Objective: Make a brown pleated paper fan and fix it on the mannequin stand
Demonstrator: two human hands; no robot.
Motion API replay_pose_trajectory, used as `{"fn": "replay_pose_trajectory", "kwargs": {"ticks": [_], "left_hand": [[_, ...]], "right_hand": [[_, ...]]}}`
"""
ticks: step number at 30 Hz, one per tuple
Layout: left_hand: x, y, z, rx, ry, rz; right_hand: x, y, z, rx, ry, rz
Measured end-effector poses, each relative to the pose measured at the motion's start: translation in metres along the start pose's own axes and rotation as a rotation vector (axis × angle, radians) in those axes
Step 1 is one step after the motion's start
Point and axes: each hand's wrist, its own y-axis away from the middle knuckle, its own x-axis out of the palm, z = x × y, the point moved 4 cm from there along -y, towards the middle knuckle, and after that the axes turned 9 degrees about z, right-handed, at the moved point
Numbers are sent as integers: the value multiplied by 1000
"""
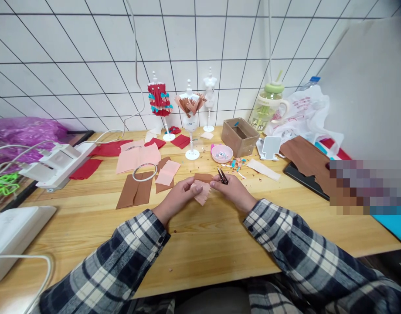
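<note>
My left hand (pixel 179 195) pinches a small pink paper piece with a zigzag edge (pixel 202 194) over the wooden table (pixel 203 244). My right hand (pixel 233 189) also touches the paper and is closed round small dark scissors (pixel 222 175), whose tips point up and away. A brown paper scrap (pixel 203 177) lies just behind the pink piece. Both arms wear plaid sleeves.
Pink, brown and red paper sheets (pixel 138 159) and a metal ring (pixel 144 171) lie at left. Three small white mannequins (pixel 190 117) stand at the back, two dressed in paper. A pink bowl (pixel 222 153), cardboard box (pixel 239 136), bottle (pixel 269 104) and power strip (pixel 56 163) are nearby.
</note>
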Motion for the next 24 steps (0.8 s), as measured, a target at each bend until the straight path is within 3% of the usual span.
{"fn": "replay_pose_trajectory", "kwargs": {"ticks": [3,7,10,19,22,24], "left_hand": [[-1,-2,2,-10,36,-62],[-2,-3,4,8,100,-155],[-6,-2,3,9,132,-221],[-8,-4,8,32,159,-218],[-7,-4,7,34,139,-225],[-6,-3,5,34,127,-232]], "right_hand": [[5,0,0,-40,108,29],[5,2,1,-113,163,-34],[3,3,-3,-78,159,-27],[5,0,-2,-108,386,83],[3,3,1,-66,205,115],[5,10,2,53,-58,298]]}}
